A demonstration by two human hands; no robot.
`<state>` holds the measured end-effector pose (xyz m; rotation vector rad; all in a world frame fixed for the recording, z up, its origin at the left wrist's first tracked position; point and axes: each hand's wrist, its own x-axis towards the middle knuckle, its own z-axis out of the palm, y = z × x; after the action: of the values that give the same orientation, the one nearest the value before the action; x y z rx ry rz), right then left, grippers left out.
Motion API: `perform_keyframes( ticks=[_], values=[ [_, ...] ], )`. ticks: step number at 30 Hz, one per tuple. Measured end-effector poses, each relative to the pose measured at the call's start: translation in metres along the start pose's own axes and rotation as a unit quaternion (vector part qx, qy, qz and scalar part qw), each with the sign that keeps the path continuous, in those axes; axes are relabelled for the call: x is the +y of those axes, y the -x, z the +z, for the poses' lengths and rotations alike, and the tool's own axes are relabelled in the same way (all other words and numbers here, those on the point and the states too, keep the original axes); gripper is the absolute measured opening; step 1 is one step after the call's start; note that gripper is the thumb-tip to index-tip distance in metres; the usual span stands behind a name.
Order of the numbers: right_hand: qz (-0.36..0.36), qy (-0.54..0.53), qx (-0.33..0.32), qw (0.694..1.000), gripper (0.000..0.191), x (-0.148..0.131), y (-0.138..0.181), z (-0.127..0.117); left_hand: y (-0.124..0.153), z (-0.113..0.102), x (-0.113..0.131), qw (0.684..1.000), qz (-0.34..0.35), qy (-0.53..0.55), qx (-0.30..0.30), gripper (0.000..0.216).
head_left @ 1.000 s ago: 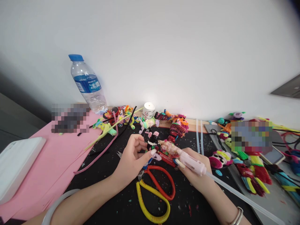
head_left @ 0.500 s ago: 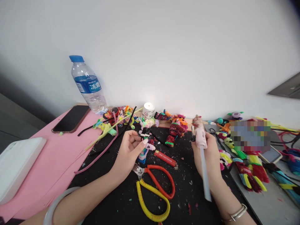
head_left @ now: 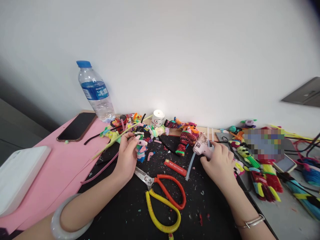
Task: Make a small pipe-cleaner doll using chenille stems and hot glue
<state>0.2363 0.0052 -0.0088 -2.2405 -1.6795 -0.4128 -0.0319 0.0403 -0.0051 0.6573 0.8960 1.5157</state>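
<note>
My left hand (head_left: 126, 158) pinches a small pipe-cleaner doll (head_left: 141, 150) in blue, pink and white between thumb and fingers. My right hand (head_left: 221, 163) is around the handle of a pale pink hot glue gun (head_left: 201, 146), which lies on its side low at the black mat (head_left: 205, 203). A clear glue stick (head_left: 190, 166) sticks out of the gun's back end. Scissors (head_left: 150, 181) with one red and one yellow handle lie between my hands, blade tips hidden beneath my left hand. A red lighter (head_left: 175, 167) rests above them.
Several finished pipe-cleaner dolls (head_left: 185, 141) line the wall, with more on the grey surface at right. A paper cup (head_left: 158, 117), a water bottle (head_left: 96, 93), a phone (head_left: 77, 126) and a white box-like device (head_left: 23, 180) stand or lie around. Loose pipe cleaners and scraps are scattered.
My right hand has lowered the glue gun from upright onto its side, its body shifting left. My left hand has moved slightly left with the doll, uncovering more of the scissor blades.
</note>
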Motion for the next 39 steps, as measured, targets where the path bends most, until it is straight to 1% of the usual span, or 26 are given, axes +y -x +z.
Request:
perform_keyframes(
  ticks=[1, 2, 4, 5, 6, 7, 9, 11, 14, 16, 20, 24, 27, 30, 34, 39],
  values=[
    [-0.008, -0.031, 0.029, 0.999, 0.042, 0.001, -0.002, -0.002, -0.002, -0.001, 0.000, 1.000, 0.004, 0.004, 0.003, 0.022],
    [-0.022, -0.069, 0.062, 0.995, 0.032, 0.001, -0.004, -0.005, -0.004, -0.002, -0.001, 1.000, 0.007, 0.004, 0.001, 0.022],
    [-0.063, -0.156, 0.124, 0.978, 0.007, -0.001, -0.007, -0.013, -0.006, -0.004, -0.002, 1.000, 0.018, 0.000, 0.002, 0.022],
    [-0.084, -0.194, 0.135, 0.968, 0.012, -0.004, -0.007, -0.017, -0.006, -0.004, -0.002, 1.000, 0.022, -0.002, 0.002, 0.022],
    [-0.109, -0.225, 0.129, 0.960, 0.019, -0.008, -0.006, -0.021, -0.006, -0.005, -0.003, 1.000, 0.024, -0.004, 0.004, 0.022],
    [-0.139, -0.252, 0.101, 0.952, 0.022, -0.014, -0.004, -0.025, -0.006, -0.005, -0.003, 1.000, 0.023, -0.005, 0.005, 0.022],
    [-0.195, -0.281, 0.022, 0.939, 0.022, -0.030, 0.002, -0.030, -0.006, -0.005, -0.003, 1.000, 0.020, -0.007, 0.006, 0.022],
    [-0.253, -0.275, -0.062, 0.926, 0.022, -0.048, 0.009, -0.033, -0.006, -0.004, -0.003, 1.000, 0.018, -0.012, 0.005, 0.022],
    [-0.334, -0.246, -0.148, 0.898, 0.015, -0.077, 0.015, -0.031, -0.005, -0.004, -0.003, 1.000, 0.020, -0.019, -0.001, 0.024],
    [-0.385, -0.230, -0.157, 0.880, 0.015, -0.094, 0.015, -0.026, -0.006, -0.004, -0.004, 1.000, 0.022, -0.021, -0.008, 0.025],
    [-0.434, -0.190, -0.133, 0.871, 0.020, -0.120, 0.008, -0.011, -0.006, -0.004, -0.005, 0.999, 0.033, -0.029, -0.009, 0.027],
    [-0.432, -0.173, -0.124, 0.877, 0.011, -0.130, 0.003, 0.000, -0.005, -0.003, -0.005, 0.999, 0.036, -0.035, -0.008, 0.028],
    [-0.410, -0.205, -0.122, 0.880, 0.010, -0.127, 0.003, 0.001, -0.006, -0.004, -0.006, 0.998, 0.036, -0.046, -0.007, 0.028],
    [-0.377, -0.273, -0.119, 0.877, 0.011, -0.116, 0.005, -0.001, -0.006, -0.005, -0.007, 0.998, 0.033, -0.051, -0.014, 0.028],
    [-0.310, -0.356, -0.107, 0.875, 0.016, -0.097, 0.011, -0.004, -0.003, -0.006, -0.007, 0.996, 0.029, -0.068, -0.040, 0.028],
    [-0.233, -0.406, -0.095, 0.879, 0.019, -0.076, 0.019, -0.008, 0.004, -0.001, -0.007, 0.992, 0.021, -0.094, -0.078, 0.031]
  ],
)
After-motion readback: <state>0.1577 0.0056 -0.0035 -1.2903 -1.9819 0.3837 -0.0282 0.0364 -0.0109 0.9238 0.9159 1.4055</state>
